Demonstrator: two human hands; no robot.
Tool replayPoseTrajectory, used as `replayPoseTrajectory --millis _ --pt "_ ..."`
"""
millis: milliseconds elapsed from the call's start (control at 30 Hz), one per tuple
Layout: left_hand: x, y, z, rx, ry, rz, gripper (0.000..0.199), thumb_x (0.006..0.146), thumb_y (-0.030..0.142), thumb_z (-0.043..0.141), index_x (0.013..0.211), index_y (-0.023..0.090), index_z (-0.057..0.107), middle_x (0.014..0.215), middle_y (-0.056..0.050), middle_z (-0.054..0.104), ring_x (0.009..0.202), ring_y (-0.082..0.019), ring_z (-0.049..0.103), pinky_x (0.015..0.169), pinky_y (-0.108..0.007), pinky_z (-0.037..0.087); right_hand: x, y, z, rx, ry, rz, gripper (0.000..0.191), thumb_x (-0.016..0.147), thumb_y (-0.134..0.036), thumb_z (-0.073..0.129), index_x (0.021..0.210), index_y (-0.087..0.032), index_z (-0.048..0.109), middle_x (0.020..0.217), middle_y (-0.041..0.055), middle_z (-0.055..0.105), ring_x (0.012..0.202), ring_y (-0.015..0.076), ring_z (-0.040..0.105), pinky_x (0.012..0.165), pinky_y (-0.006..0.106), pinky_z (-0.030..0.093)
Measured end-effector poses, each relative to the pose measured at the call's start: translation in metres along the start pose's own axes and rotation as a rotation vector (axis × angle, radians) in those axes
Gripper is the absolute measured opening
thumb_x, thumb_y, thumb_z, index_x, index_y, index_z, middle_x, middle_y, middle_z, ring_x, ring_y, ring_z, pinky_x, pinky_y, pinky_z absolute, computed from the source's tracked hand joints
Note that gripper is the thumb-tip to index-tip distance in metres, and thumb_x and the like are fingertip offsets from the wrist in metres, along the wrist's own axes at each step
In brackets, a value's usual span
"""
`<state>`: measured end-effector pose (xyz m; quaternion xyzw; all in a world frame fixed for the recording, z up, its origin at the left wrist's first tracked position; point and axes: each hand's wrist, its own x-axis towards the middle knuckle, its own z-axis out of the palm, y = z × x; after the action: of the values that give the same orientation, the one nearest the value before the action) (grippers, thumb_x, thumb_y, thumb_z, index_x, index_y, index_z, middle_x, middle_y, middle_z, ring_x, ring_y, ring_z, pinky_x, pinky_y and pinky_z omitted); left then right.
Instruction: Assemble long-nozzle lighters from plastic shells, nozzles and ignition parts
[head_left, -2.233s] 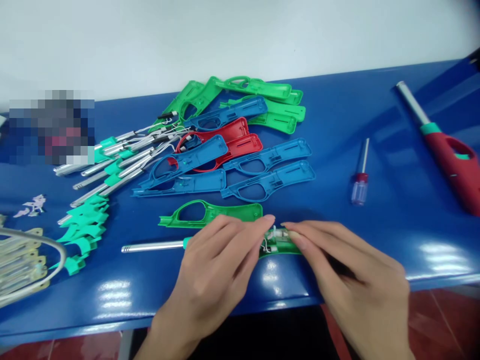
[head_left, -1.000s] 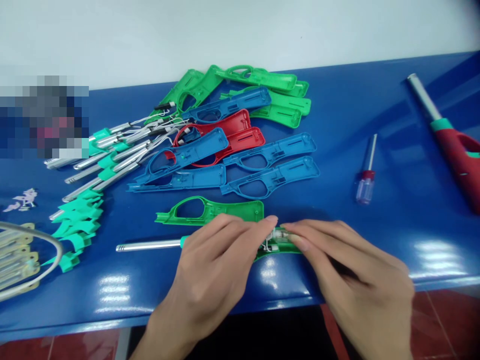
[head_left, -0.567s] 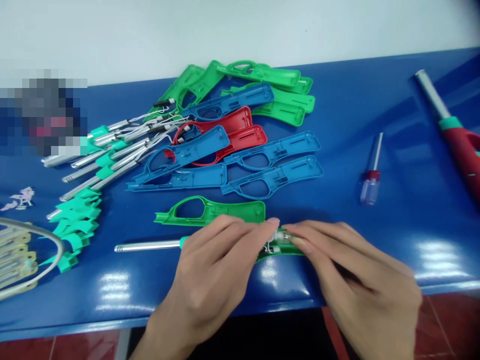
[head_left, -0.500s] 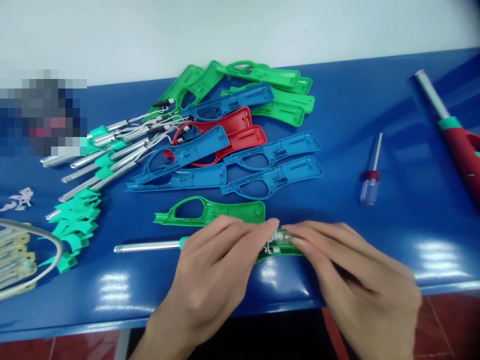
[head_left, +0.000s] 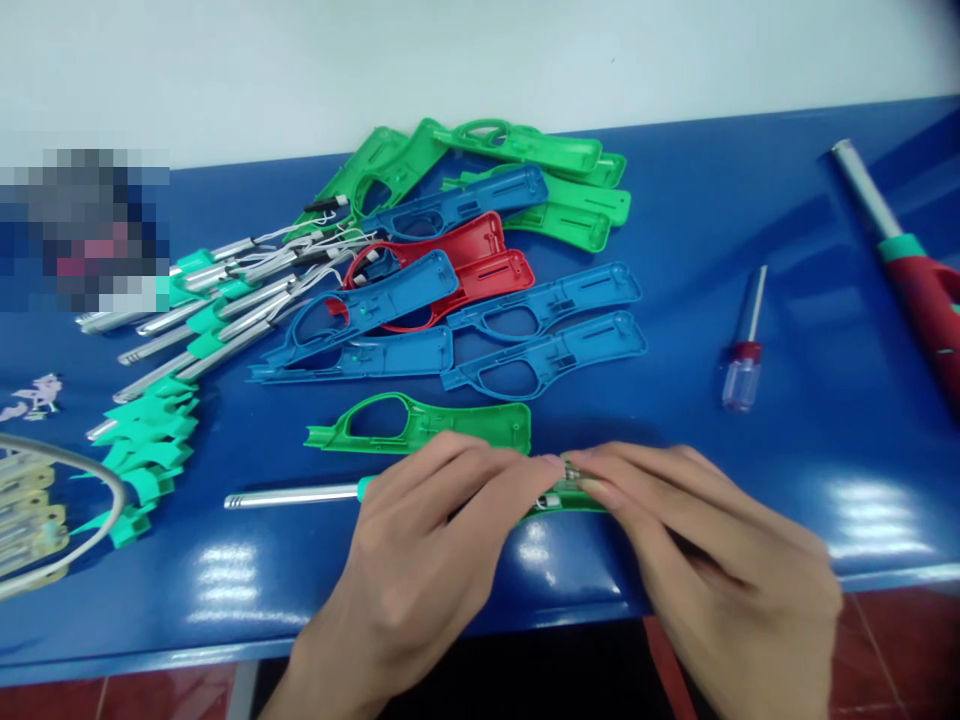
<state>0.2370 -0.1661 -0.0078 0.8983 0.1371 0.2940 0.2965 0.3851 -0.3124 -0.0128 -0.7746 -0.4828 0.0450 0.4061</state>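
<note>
My left hand (head_left: pixel 427 550) is closed around a green lighter casing half (head_left: pixel 551 510) low over the front of the table. Out of its left side sticks a silver metal tube (head_left: pixel 292 493) with a turquoise collar. My right hand (head_left: pixel 727 550) pinches a small clear part with a metal fitting (head_left: pixel 570 472) at the casing's right end. The left thumb tip presses close beside that part. A bit of white wire (head_left: pixel 550 500) shows in the casing; the rest is hidden by my fingers. Just behind my hands lies another green casing half (head_left: pixel 435 425), partly covered by the left hand.
Blue (head_left: pixel 555 365), red (head_left: pixel 487 275) and green casing halves (head_left: pixel 555 150) lie behind. Wired metal tubes (head_left: pixel 240 330), turquoise clips (head_left: pixel 154 450) and clear yellowish parts (head_left: pixel 30 515) are at left. A screwdriver (head_left: pixel 742 375) and a red lighter (head_left: pixel 915 290) lie right.
My left thumb has shifted slightly right toward the right fingertips, covering more of the white wire and the clear part. The right hand has barely moved.
</note>
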Motion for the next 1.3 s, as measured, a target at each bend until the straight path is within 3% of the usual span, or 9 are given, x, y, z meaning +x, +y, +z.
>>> replayPoseTrajectory --millis 333,633,1300 --pt "-0.0014 -0.0022 0.0024 0.067 0.026 0.018 0.032 0.093 -0.002 0.077 0.121 0.012 0.075 0.107 -0.002 0.080 0.099 -0.014 0.063 0.092 -0.027 0.055 0.0013 -0.0037 -0.0007 0.027 0.011 0.041 0.020 0.104 -0.015 0.070 0.112 -0.030 0.079 0.109 -0.0077 0.079 0.099 0.0083 0.073 0.096 0.022 0.056" --pt "0.0020 0.0005 0.0032 0.132 0.022 -0.044 0.015 0.095 0.002 0.075 0.104 0.014 0.076 0.105 -0.006 0.077 0.098 -0.019 0.059 0.091 -0.039 0.052 -0.0011 -0.0023 -0.0010 0.018 0.040 0.071 0.019 0.105 -0.017 0.069 0.110 -0.032 0.079 0.109 -0.0114 0.079 0.097 0.0056 0.073 0.098 0.018 0.053" --pt "-0.0028 -0.0013 0.0053 0.100 -0.031 -0.020 0.030 0.092 -0.011 0.065 0.109 0.012 0.072 0.108 -0.005 0.074 0.097 -0.019 0.057 0.087 -0.037 0.050 -0.0004 -0.0040 -0.0019 -0.006 -0.004 0.061 0.018 0.105 -0.021 0.070 0.112 -0.035 0.078 0.112 -0.0132 0.078 0.098 0.0057 0.072 0.102 0.020 0.052"
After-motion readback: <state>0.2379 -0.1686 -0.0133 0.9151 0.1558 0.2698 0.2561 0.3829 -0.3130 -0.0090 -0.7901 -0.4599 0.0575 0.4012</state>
